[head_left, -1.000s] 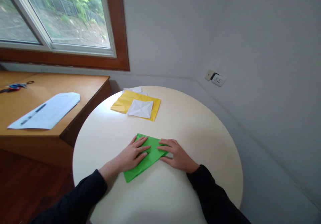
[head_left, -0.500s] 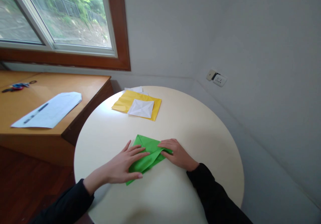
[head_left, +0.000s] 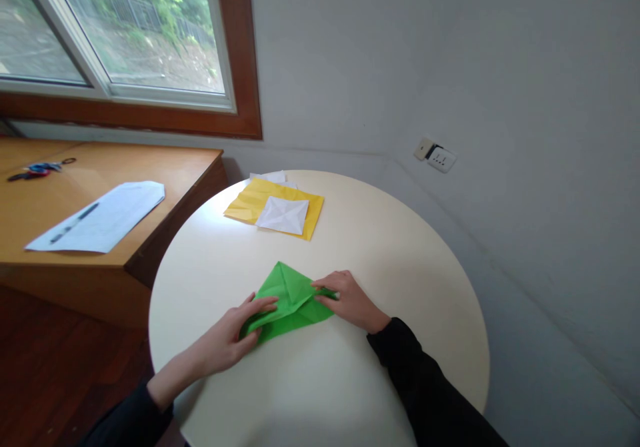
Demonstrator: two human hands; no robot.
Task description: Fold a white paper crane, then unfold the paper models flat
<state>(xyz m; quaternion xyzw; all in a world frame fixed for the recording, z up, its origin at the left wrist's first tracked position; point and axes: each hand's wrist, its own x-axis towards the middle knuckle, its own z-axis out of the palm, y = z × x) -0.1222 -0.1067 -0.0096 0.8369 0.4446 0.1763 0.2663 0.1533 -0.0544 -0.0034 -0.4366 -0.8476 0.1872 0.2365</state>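
A folded sheet of green paper lies on the round white table, with creases and a loose flap across its middle. My left hand grips its left corner, fingers over the top and thumb along the near edge. At the opposite corner, my right hand pinches the folded edge between thumb and fingers. The underside of the paper and the parts beneath my fingers are hidden.
Yellow paper with a creased white paper square on it lies at the far side of the table. On the wooden desk at left are scissors, white sheets and a pen.
My left hand has drawn back left, from lying spread over the paper to gripping its left corner. The green paper has turned slightly and its flap has lifted. My right hand stays at its corner.
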